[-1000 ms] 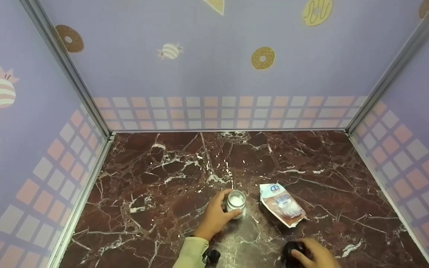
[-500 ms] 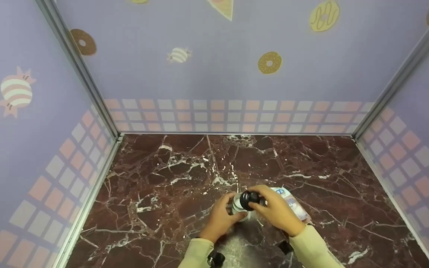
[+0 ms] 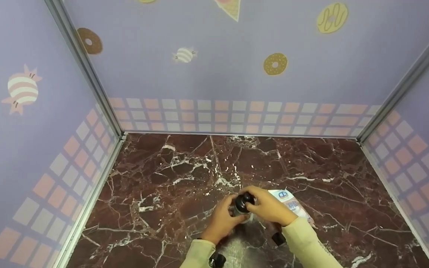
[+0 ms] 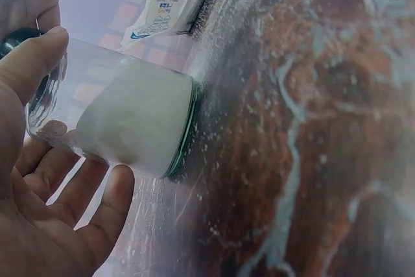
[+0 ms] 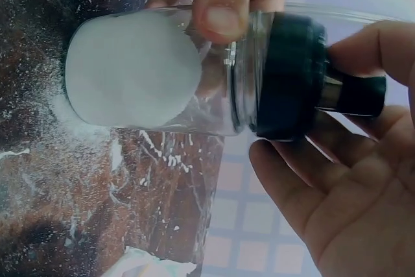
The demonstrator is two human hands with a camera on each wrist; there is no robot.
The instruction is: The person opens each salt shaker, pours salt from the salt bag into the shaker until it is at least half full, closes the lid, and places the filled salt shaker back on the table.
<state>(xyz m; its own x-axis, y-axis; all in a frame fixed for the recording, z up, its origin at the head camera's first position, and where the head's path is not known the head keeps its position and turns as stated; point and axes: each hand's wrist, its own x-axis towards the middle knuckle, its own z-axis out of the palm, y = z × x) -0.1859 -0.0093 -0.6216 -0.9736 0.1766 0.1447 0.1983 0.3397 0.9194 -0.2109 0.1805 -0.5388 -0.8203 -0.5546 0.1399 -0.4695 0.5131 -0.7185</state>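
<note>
A clear glass jar (image 5: 130, 72), partly filled with fine white powder or grains, stands on the marble-patterned table. My left hand (image 3: 222, 220) holds it round the upper part, thumb near the neck. On the jar's mouth sits a black lid (image 5: 288, 76) with a narrower knob on top. The fingers and thumb of my right hand (image 3: 270, 207) grip that lid. Whether the lid is screwed down tight cannot be seen. Just right of the jar lies a white and brown printed packet (image 3: 299, 209), partly covered by my right hand and wrist.
White powder (image 5: 71, 118) is scattered on the table round the jar's base. The dark red veined tabletop (image 3: 155, 219) is enclosed by lilac panels (image 3: 214, 82) at the back and both sides.
My right hand has brought the black lid from the front right up to the jar and set it on the mouth. My left hand has kept hold of the jar.
</note>
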